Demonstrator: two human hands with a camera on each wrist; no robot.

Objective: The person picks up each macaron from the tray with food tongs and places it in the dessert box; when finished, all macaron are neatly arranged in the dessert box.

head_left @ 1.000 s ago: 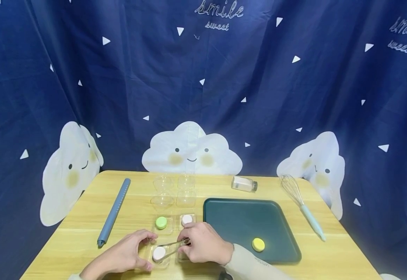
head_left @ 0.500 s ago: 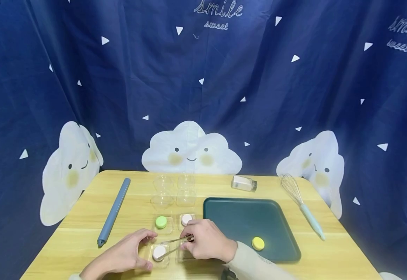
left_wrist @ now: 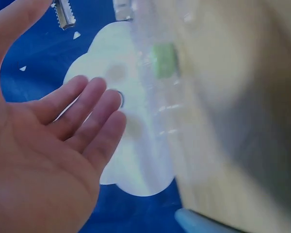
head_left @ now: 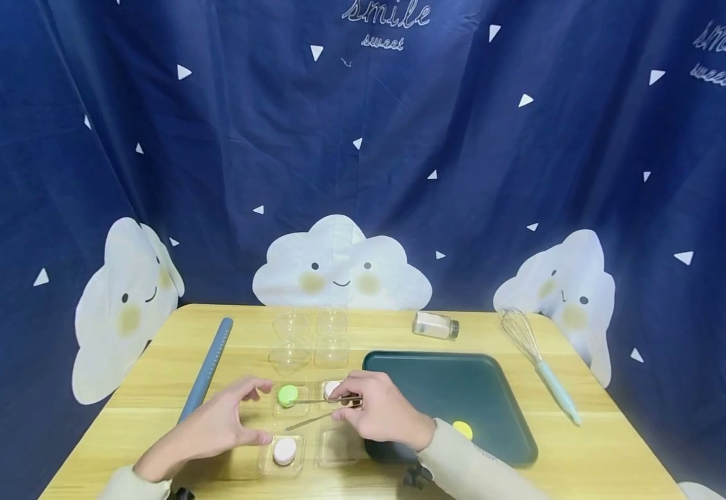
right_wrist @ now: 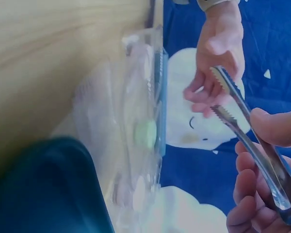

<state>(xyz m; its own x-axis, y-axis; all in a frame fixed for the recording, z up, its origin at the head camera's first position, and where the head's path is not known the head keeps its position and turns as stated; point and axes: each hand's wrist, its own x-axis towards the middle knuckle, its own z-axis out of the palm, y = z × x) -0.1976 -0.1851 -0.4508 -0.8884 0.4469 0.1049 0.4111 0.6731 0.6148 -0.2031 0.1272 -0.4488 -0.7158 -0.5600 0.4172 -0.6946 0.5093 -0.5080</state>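
In the head view my right hand (head_left: 386, 411) holds metal tongs (head_left: 308, 421), their serrated tips spread apart with nothing between them, as the right wrist view of the tongs (right_wrist: 255, 154) shows too. Below the tips, a pale pink macaron (head_left: 284, 451) sits in the front left cup of a clear plastic container (head_left: 297, 471). A green macaron (head_left: 287, 396) lies in the cup behind it. Another pale macaron (head_left: 332, 388), at the back right, is partly covered by my right hand. My left hand (head_left: 213, 425) hovers left of the container, fingers spread and holding nothing.
To the right, a dark green tray (head_left: 438, 375) bears a yellow macaron (head_left: 463, 428), partly behind my right sleeve. Clear lids (head_left: 332, 352) stand behind the container. Around them lie a blue rolling pin (head_left: 209, 368), a glass jar (head_left: 434, 325) and a whisk (head_left: 556, 392).
The tongs have come off the pale pink macaron and risen, with my right hand going up and slightly right. My left hand has drawn away from the container's edge and lifted.
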